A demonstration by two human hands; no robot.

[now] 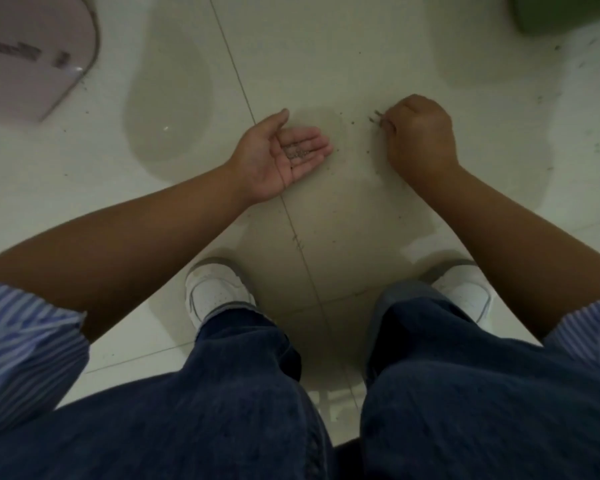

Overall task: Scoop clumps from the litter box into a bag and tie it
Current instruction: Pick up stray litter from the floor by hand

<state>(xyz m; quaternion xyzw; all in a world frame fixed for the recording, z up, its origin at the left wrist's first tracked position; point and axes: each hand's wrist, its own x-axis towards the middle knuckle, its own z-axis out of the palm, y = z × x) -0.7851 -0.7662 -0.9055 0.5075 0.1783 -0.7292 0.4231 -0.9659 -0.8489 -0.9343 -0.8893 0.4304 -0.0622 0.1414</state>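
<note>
**Picking stray litter off the floor by hand**

The left hand (284, 154) lies palm up with fingers relaxed and apart, cupping a small heap of grey litter granules (297, 152). The right hand (418, 133) is curled knuckles-up, its fingertips pinching a few dark granules (376, 118) just above the pale glossy floor tiles (326, 46). More specks lie scattered on the tiles around both hands. Outward, a pale pink rounded plastic container (32, 60) (possibly the litter box, only partly in view) sits far left, and a green object (565, 12) at the top right corner. No bag or scoop is visible, so I judge this a cleanup of spills; bagging and tying look unfinished.
</note>
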